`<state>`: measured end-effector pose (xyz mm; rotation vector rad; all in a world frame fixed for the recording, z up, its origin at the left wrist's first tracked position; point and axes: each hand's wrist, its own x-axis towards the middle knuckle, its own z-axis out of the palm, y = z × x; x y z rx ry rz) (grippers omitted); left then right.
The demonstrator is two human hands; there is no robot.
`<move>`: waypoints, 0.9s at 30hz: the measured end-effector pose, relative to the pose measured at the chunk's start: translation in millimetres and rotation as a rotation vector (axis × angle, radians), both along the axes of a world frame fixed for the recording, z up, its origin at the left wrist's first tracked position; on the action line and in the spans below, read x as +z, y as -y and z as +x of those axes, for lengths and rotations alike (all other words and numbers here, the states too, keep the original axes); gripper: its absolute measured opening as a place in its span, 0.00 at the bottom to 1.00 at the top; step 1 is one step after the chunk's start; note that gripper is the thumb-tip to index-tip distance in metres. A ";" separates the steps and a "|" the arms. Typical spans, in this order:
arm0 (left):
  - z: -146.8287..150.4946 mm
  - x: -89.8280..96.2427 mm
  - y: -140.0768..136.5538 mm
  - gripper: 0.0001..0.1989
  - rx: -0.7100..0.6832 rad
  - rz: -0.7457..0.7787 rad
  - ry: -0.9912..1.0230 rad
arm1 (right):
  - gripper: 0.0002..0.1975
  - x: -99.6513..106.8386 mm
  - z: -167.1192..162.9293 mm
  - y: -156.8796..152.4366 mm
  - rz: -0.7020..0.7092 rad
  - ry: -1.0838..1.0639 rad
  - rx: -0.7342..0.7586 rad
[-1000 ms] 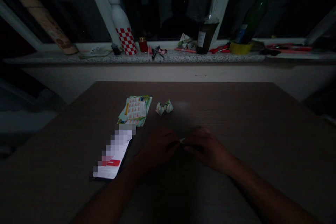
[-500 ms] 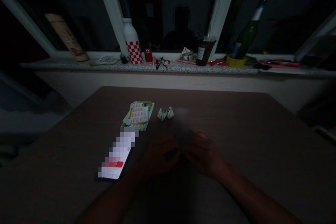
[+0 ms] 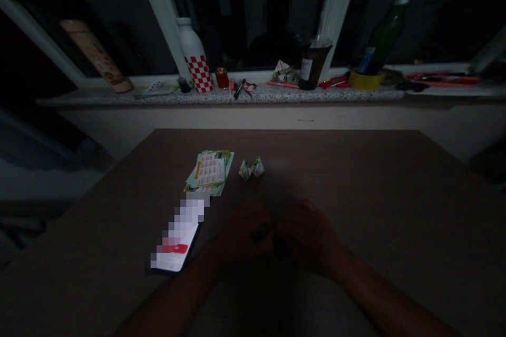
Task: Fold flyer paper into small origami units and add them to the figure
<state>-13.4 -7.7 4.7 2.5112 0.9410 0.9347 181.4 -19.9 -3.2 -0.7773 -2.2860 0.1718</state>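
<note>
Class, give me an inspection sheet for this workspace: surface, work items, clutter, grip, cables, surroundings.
Surface: brown table, dimly lit.
Work items: folded paper; stacked printed sheets to its left.
Clutter: phone, screen lit, near the sheets.
Grip: left hand and right hand curled close together; too dark to tell whether they hold anything.
Cables: nothing seen.
Surroundings: windowsill with a checkered bottle, cup and green bottle; dark window behind.

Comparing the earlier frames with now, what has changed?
The camera view shifted. The pale bit between the left hand and right hand no longer shows; it's too dark to tell whether it is still held. The phone, printed sheets and folded paper stayed put.
</note>
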 end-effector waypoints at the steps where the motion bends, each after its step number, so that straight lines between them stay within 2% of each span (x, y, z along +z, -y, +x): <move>1: -0.1 -0.7 -0.4 0.01 -0.001 -0.005 0.000 | 0.07 -0.4 -0.3 0.4 -0.006 -0.018 -0.001; 5: 0.1 -1.8 -2.2 0.03 -0.010 0.000 0.018 | 0.05 -2.4 -0.9 3.2 -0.049 -0.108 -0.033; 10: -4.0 -1.9 -4.5 0.01 -0.002 -0.072 -0.006 | 0.03 1.7 -0.2 7.2 -0.100 -0.234 -0.055; 18: -12.0 -2.8 -10.6 0.05 0.002 -0.119 -0.014 | 0.05 4.9 4.8 6.4 -0.215 -0.404 -0.079; 23: -23.8 2.9 -15.9 0.05 0.049 -0.170 -0.051 | 0.05 3.9 17.0 1.5 -0.307 -0.455 -0.180; 27: -27.4 4.4 -18.3 0.04 0.099 -0.175 0.022 | 0.05 3.2 28.5 -3.4 -0.326 -0.432 -0.277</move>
